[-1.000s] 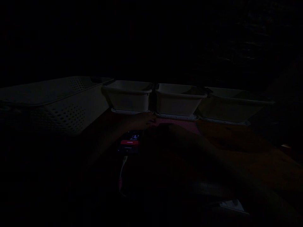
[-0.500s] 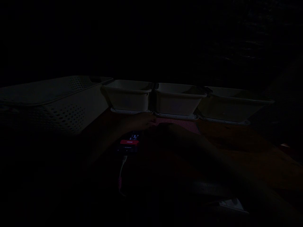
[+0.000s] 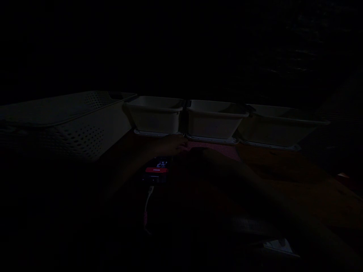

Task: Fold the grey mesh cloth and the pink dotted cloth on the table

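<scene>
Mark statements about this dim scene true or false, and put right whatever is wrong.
1. A phone with a lit display has a pale cable at its near end. True.
2. The band across the phone's display is green. False: it is red.
3. Three pale tubs stand side by side. True.
4. The left hand is inside a tub. False: it is in front of the tubs, by a pink mat.
5. A basket with holes in its wall stands to the left of the tubs. True.
6. The right hand is on the basket's rim. False: it is near the pink mat; too dark to tell whether it holds anything.
</scene>
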`<state>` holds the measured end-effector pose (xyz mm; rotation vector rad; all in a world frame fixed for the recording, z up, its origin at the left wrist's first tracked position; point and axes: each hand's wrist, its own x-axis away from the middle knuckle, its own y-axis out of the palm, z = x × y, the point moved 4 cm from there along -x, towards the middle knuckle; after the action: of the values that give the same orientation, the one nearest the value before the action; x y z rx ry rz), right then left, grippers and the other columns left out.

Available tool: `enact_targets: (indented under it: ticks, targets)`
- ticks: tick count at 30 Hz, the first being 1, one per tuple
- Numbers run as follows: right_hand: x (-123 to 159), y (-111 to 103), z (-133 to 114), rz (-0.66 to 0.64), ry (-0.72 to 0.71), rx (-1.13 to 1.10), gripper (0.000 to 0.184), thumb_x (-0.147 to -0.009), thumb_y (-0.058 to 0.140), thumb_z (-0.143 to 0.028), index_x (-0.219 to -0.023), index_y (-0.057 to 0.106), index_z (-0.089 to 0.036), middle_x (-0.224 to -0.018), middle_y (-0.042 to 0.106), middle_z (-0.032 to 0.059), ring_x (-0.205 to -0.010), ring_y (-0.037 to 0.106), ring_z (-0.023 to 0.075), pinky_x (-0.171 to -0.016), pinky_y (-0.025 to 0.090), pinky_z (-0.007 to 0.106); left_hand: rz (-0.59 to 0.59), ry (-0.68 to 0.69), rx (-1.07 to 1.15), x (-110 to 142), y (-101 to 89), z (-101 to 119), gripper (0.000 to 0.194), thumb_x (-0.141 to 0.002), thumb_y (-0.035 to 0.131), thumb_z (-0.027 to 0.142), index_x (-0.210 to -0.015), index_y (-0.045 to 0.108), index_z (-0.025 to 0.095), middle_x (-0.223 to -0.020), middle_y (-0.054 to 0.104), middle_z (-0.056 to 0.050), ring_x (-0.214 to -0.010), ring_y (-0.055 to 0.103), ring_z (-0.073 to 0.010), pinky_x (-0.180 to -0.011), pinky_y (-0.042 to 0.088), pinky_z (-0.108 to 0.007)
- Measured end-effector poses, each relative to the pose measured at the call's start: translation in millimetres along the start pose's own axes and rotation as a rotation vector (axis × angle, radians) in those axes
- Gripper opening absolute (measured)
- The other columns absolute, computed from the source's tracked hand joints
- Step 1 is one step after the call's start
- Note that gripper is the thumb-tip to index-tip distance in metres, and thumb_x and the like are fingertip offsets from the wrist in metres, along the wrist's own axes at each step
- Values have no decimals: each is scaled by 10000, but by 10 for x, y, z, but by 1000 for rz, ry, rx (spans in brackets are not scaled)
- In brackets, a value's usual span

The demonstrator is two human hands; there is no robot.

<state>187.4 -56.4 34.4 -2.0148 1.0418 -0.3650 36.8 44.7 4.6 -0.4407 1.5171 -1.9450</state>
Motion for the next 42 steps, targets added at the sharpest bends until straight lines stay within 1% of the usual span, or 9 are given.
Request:
enact_targets:
  ticks: [5, 10, 15, 21, 29, 33, 36, 39, 42]
  targets:
    - [5, 0, -7, 50, -29, -41, 258, -938, 462, -156, -1054, 691, -126, -1017, 728, 69, -880, 683, 136, -818, 516, 232, -2, 1, -3, -11, 17, -21, 380, -858, 555, 59, -1216, 594, 180, -1224, 640, -65, -1082, 625, -175, -885, 475, -245]
    - [-14, 9, 7, 61, -66, -21, 246, -915, 484, -131, -1047, 692, -133, -993, 734, 58, -853, 686, 143, -795, 516, 227, -2, -13, -8, 0, -5, 27, 338, -874, 553, 76, -1195, 606, 171, -1225, 641, -78, -1100, 623, -187, -904, 474, -261]
    - [-32, 34, 2, 91, -23, 22, 302, -945, 416, -142, -1061, 694, -171, -944, 735, 50, -836, 692, 139, -766, 521, 220, -12, -50, 4, 14, 1, 21, 359, -871, 555, 69, -1215, 587, 166, -1220, 642, -77, -1079, 631, -184, -890, 479, -259]
    - [0, 15, -14, 15, -132, 138, 213, -881, 560, -179, -1039, 702, -174, -1035, 725, 63, -876, 681, 163, -795, 519, 241, -1, 9, -14, 7, 10, 23, 392, -847, 530, 38, -1206, 598, 181, -1239, 631, -71, -1108, 616, -184, -912, 474, -263]
    - [6, 3, -17, -13, -107, 167, 211, -854, 598, -179, -1017, 732, -184, -1027, 725, 75, -879, 677, 184, -813, 521, 277, -37, -43, -33, 42, -44, 127, 312, -915, 519, 125, -1217, 581, 172, -1218, 629, -83, -1076, 624, -191, -880, 481, -266]
    - [11, -2, 9, 30, -69, 168, 202, -879, 579, -200, -1008, 730, -167, -1002, 726, 87, -854, 670, 175, -780, 522, 278, -52, -62, -11, 55, -53, 159, 335, -905, 507, 88, -1223, 569, 172, -1206, 632, -80, -1041, 627, -176, -869, 478, -259]
    - [-14, -14, 82, 62, -52, 176, 184, -881, 592, -227, -982, 731, -161, -1001, 723, 96, -843, 668, 179, -764, 520, 288, -58, -27, -31, 64, -61, 184, 376, -878, 505, 57, -1225, 575, 185, -1200, 639, -78, -1050, 621, -179, -882, 468, -264]
    - [-66, -58, 233, 173, 15, 211, 193, -886, 601, -262, -1004, 722, -169, -1032, 719, 113, -853, 672, 195, -744, 528, 302, -47, 17, -58, 61, -58, 179, 424, -855, 521, 49, -1258, 556, 175, -1240, 627, -96, -1088, 610, -195, -904, 463, -281]
    - [-117, -84, 383, 283, 30, 275, 258, -908, 568, -268, -1120, 686, -178, -1169, 682, 140, -974, 670, 233, -825, 538, 354, -19, 71, -54, 30, -25, 134, 493, -868, 516, 60, -1342, 492, 195, -1338, 577, -98, -1150, 587, -191, -951, 451, -294]
